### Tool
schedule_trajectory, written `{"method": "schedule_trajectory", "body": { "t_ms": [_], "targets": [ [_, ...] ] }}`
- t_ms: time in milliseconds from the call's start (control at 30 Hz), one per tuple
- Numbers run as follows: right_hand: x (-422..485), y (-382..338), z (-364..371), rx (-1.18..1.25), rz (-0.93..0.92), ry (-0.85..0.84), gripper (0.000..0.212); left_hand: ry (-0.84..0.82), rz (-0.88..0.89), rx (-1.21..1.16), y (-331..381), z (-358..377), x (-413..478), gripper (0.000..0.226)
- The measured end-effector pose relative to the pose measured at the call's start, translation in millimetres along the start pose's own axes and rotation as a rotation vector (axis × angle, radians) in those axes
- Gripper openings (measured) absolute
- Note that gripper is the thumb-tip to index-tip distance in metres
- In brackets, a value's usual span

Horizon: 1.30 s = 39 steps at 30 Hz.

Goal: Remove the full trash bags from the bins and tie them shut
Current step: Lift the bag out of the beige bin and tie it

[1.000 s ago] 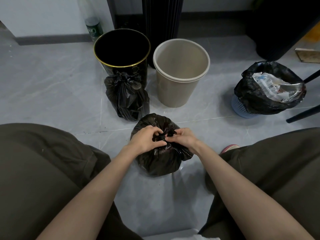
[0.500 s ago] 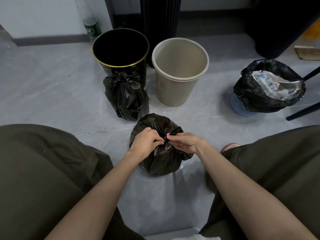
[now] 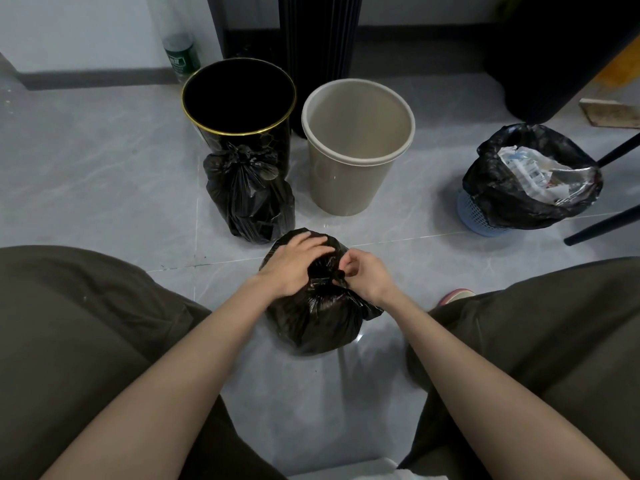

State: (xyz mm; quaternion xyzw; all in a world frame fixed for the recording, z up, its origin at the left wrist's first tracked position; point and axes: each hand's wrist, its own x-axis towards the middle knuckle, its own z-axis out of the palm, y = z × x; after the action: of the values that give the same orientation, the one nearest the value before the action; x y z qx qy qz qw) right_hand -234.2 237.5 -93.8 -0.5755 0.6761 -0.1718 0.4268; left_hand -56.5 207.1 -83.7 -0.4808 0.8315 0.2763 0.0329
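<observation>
Trousers (image 3: 90, 341): dark olive-brown, loose, creased cloth over both legs (the widest thing in view).
Forearms (image 3: 194, 358): bare.
Left hand (image 3: 294, 268), right hand (image 3: 367, 276): bare.
Shoe (image 3: 454, 295): pinkish-red toe by the right leg.

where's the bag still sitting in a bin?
Head view, right side: the open bag sits in the blue basket, right of the beige bin and apart from it.
</observation>
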Motion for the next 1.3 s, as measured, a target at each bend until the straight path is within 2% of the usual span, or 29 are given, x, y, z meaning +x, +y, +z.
{"method": "schedule_trajectory", "body": {
  "t_ms": [67, 200, 300, 400, 500, 667, 800, 933, 1100, 1233, 1300],
  "targets": [
    [-4, -4, -2, -0.083, -0.075, 0.02, 0.036, -0.113, 0.015, 0.077, 2, 4, 2, 0.065],
    [-9, -5, -1, -0.228, -0.136, 0.076, 0.027, -0.01, 0.012, 0.104, -1, 10, 0, 0.028],
    [-12, -2, 4, -0.265, -0.195, 0.096, 0.025, 0.019, -0.035, 0.089, -2, 12, 0, 0.015],
    [-12, 2, 9, -0.345, -0.295, 0.165, 0.039, 0.003, -0.162, -0.127, 2, 15, -5, 0.015],
    [-14, 5, 15, -0.444, -0.38, 0.248, 0.031, -0.063, -0.239, -0.417, 6, 21, -10, 0.017],
    [-17, 8, 25, -0.388, -0.346, 0.409, 0.025, -0.067, -0.403, -0.639, 14, 40, -14, 0.025],
    [-17, 8, 40, -0.2, -0.14, 0.398, 0.02, -0.05, -0.471, -0.726, 16, 51, -16, 0.033],
    [-15, 6, 46, -0.148, 0.062, 0.338, 0.015, -0.057, -0.529, -0.809, 14, 57, -19, 0.034],
    [-13, 9, 47, -0.198, 0.069, 0.344, 0.012, -0.066, -0.473, -0.786, 18, 60, -19, 0.031],
    [-21, 12, 49, -0.298, -0.083, 0.283, 0.02, -0.102, -0.407, -0.775, 21, 61, -22, 0.026],
    [-24, 13, 49, -0.344, -0.133, 0.225, 0.027, -0.15, -0.388, -0.75, 19, 59, -24, 0.013]
  ]
}}
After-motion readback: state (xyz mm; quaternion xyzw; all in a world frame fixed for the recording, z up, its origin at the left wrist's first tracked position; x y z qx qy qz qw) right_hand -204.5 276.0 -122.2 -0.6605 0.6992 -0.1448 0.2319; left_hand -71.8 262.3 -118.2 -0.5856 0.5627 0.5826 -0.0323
